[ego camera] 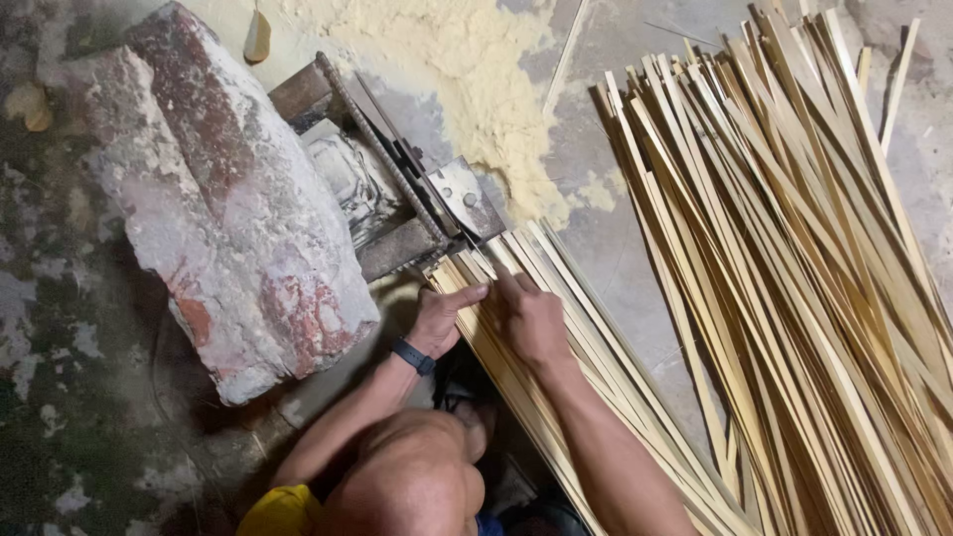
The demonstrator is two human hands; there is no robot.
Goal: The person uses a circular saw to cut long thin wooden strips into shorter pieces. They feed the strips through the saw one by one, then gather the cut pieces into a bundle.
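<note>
Strip bundle: bamboo strips (556,328) lying on the concrete floor (625,248), near ends against the metal cutter (417,199).
Left hand (442,316): fingers pressed flat on the bundle's left edge, wristband (412,355) behind.
Right hand (531,318): fingers curled over the bundle top, gripping strips.
Right of bundle: loose strip pile (804,258).
Beyond cutter: sawdust heap (476,69).
Left of cutter: brick-and-mortar block (228,199) on stained floor.
</note>
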